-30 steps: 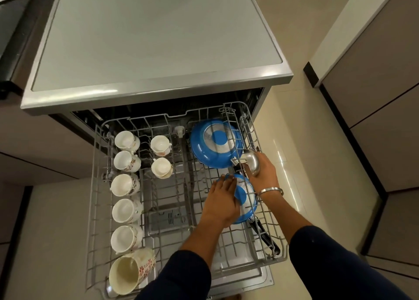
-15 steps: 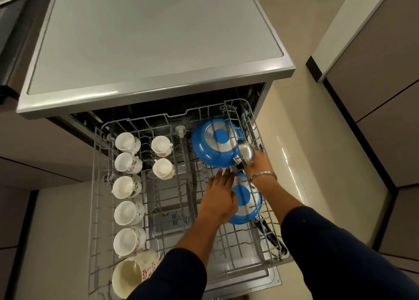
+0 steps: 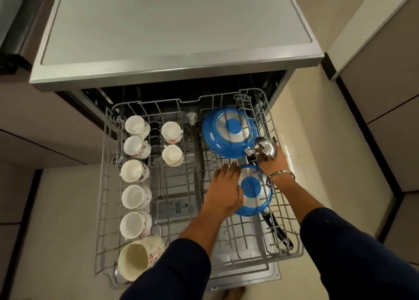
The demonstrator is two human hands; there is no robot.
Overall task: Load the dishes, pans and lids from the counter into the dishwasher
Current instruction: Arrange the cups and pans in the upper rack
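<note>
The dishwasher's wire rack (image 3: 104, 186) is pulled out below the counter. A large blue pan (image 3: 217, 145) stands upside down at the rack's back right. In front of it lies a smaller blue pan (image 3: 254, 191), also bottom up, its black handle (image 3: 277, 231) pointing toward me. My left hand (image 3: 223, 187) rests flat, fingers straight, on the small pan's left side. My right hand (image 3: 272, 161) holds a shiny steel ladle (image 3: 267, 149) by the rack's right rim, beside the large pan's handle.
Several white floral cups (image 3: 133, 173) stand in a row along the rack's left side, two more (image 3: 171, 141) further in, and a large mug (image 3: 140, 257) lies at the front left. The grey countertop (image 3: 172, 23) overhangs the rack. Cabinets (image 3: 385, 95) stand at right.
My left hand has slid a little to the left on the small pan, showing more of its blue centre. My right hand with the ladle stays at the right rim.
</note>
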